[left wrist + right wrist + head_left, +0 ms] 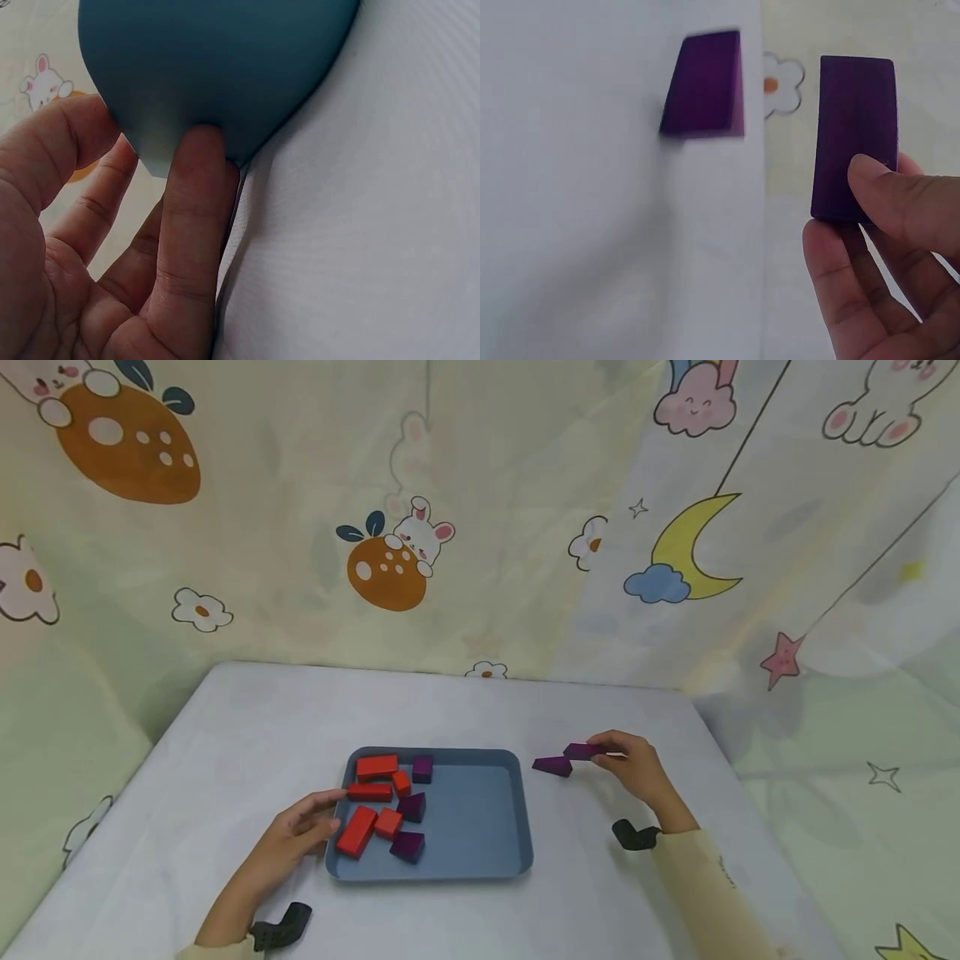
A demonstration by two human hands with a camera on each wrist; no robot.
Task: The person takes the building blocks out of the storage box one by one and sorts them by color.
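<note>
The right hand [632,768] pinches a purple block [856,105] between thumb and fingers, near a second block [552,767], while the left hand [296,827] grips the tray's [476,818] edge.

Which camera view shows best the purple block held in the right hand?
The right wrist view: the purple block appears large there, mostly uncovered. The head view shows it small, held by the right hand; the left wrist view does not show it.

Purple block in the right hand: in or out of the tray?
Out; the right hand pinches the purple block right of the tray.
</note>
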